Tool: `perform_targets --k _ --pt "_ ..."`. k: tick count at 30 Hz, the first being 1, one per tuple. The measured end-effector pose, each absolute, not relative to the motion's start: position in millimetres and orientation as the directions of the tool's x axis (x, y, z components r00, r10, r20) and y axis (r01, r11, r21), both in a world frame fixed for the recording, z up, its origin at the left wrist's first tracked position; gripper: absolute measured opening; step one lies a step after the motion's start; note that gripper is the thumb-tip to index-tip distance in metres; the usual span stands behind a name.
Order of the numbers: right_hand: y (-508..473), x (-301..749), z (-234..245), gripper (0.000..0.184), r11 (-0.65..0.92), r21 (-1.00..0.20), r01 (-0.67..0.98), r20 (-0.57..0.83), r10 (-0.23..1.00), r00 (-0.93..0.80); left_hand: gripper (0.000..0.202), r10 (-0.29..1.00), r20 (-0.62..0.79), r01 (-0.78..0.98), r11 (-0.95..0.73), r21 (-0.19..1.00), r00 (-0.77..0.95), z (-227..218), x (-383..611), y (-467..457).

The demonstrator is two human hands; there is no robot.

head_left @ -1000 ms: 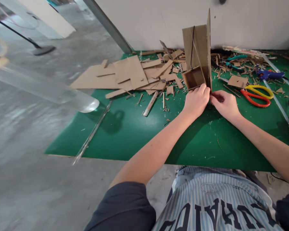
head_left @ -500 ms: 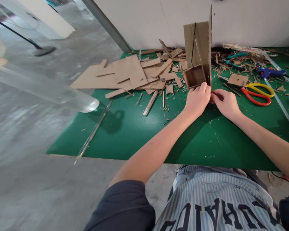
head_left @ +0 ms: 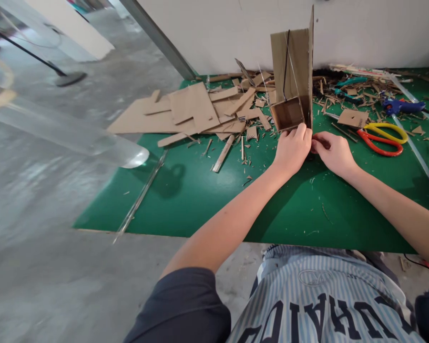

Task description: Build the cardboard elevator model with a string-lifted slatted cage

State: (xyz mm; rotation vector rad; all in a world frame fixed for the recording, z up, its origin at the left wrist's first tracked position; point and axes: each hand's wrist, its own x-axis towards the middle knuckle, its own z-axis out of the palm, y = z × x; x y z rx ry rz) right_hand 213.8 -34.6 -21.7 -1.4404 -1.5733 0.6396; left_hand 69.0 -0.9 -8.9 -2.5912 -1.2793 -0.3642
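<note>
A tall cardboard structure [head_left: 296,62] stands upright on the green table, with a black cord [head_left: 286,66] and a thin clear string running down its inside to a small open cardboard box [head_left: 288,114]. My left hand [head_left: 293,147] is closed on the lower front edge of this structure, just below the box. Close by on the right, my right hand [head_left: 332,151] pinches at the structure's lower right edge, thumb and forefinger together. Whatever lies between those fingertips is too small or hidden to make out.
Flat cardboard pieces [head_left: 193,107] and scraps lie left of the structure. Scissors with red and yellow handles [head_left: 382,139], a blue glue gun [head_left: 403,107] and teal pliers [head_left: 350,90] lie right. A clear rod [head_left: 141,195] crosses the green table [head_left: 200,209] at left.
The cardboard structure has shifted very slightly up and left in view. Both hands keep nearly the same place and grip.
</note>
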Motion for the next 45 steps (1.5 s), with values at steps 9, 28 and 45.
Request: perform_targets --k 9,28,45 --pt "-34.5 214.2 -23.8 0.018 0.233 -0.81 0.539 0.293 0.956 0.028 0.033 0.751 0.263 0.792 -0.601 -0.109 0.606 -6.7 68.1 -2.6" --pt "-35.0 209.2 -20.4 0.018 0.198 -0.768 0.609 0.27 0.962 0.027 0.029 0.755 0.246 0.789 -0.61 -0.076 0.608 -2.2 62.5 -3.6" --pt "-30.5 210.2 -25.7 0.018 0.195 -0.753 0.628 0.294 0.954 0.057 0.028 0.722 0.246 0.755 -0.652 -0.07 0.646 -4.0 68.5 -3.6"
